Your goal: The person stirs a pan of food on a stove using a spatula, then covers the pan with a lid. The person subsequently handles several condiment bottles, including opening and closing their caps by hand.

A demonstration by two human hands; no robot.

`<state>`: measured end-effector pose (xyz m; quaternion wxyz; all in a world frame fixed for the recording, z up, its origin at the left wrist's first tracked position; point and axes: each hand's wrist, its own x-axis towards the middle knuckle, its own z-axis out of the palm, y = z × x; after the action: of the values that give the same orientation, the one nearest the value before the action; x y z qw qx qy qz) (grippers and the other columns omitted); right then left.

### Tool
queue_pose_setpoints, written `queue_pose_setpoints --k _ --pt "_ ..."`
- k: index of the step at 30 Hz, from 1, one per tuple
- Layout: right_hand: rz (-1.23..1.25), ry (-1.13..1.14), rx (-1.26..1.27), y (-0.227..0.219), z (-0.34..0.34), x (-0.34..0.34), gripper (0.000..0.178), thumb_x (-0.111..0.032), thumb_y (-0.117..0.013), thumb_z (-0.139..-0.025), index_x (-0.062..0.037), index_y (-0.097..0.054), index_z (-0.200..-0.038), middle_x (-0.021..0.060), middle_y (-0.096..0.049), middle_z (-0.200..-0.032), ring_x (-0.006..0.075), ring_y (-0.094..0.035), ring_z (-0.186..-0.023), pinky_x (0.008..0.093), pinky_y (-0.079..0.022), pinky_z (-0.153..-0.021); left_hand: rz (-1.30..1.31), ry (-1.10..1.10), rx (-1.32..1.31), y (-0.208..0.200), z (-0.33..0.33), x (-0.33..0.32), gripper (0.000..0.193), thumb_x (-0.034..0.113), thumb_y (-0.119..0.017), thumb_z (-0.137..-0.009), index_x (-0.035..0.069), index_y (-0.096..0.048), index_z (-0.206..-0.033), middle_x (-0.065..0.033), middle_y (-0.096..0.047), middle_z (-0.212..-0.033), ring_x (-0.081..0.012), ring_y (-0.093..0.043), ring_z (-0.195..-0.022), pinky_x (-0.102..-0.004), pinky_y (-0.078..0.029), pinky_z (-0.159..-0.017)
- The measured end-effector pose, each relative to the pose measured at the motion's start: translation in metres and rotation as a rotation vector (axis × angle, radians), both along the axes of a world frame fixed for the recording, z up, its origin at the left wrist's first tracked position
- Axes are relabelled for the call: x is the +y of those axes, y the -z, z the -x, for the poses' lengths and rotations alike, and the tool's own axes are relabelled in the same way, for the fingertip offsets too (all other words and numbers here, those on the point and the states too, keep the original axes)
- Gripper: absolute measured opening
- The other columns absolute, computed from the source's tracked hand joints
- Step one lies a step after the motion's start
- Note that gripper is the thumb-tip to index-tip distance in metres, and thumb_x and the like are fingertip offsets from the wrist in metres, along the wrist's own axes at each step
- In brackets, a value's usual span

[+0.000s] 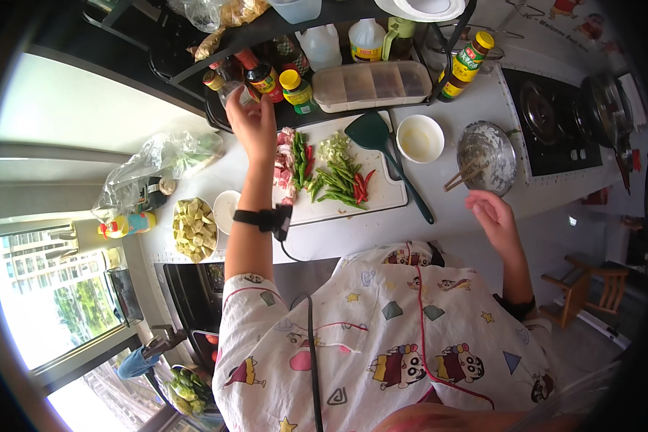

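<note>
My left hand (252,129) is raised at the condiment shelf, thumb and fingers apart. It is in front of a dark sauce bottle with a red cap (261,78) and a bottle with a yellowish cap (213,81); whether it touches either is unclear. To its right stands a small jar with a yellow lid (297,92). My right hand (491,212) hovers with loosely bent fingers and nothing in them. Nearest to it is a metal bowl (502,162) coated with white paste, with chopsticks (462,175) resting in it.
A white cutting board (381,196) bears sliced meat (284,169), cut green and red peppers and chopped pale pieces. A dark green spatula (403,176) lies across its right edge. Also around are a white bowl (420,138), a bowl of cubed vegetable (194,230) and a stove (547,119).
</note>
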<state>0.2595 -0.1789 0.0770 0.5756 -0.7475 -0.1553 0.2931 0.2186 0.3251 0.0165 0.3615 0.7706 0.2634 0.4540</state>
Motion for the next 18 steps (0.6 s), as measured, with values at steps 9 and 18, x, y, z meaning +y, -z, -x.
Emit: queue_pose_setpoints --k 9,18 --pt "-0.024 -0.056 -0.028 -0.005 -0.001 0.01 0.027 -0.002 -0.058 -0.097 0.0031 -0.057 -0.123 0.0075 -0.065 -0.11 0.012 -0.061 -0.1 0.0255 -0.049 -0.088 -0.35 -0.023 0.271 -0.016 -0.078 0.072 0.052 0.021 -0.072 -0.085 0.004 -0.043 -0.125 -0.0244 -0.066 -0.104 -0.0468 -0.065 -0.088 -0.0474 -0.054 -0.078" --pt "-0.044 -0.002 -0.006 0.002 0.003 0.003 0.026 -0.001 -0.057 -0.097 0.0029 -0.057 -0.123 0.0074 -0.066 -0.11 0.0122 -0.061 -0.1 0.0265 -0.048 -0.09 -0.11 0.185 0.326 -0.02 -0.091 0.068 0.031 0.016 -0.064 -0.094 0.001 -0.046 -0.114 -0.0136 -0.07 -0.093 -0.026 -0.07 -0.065 -0.0364 -0.057 -0.063"
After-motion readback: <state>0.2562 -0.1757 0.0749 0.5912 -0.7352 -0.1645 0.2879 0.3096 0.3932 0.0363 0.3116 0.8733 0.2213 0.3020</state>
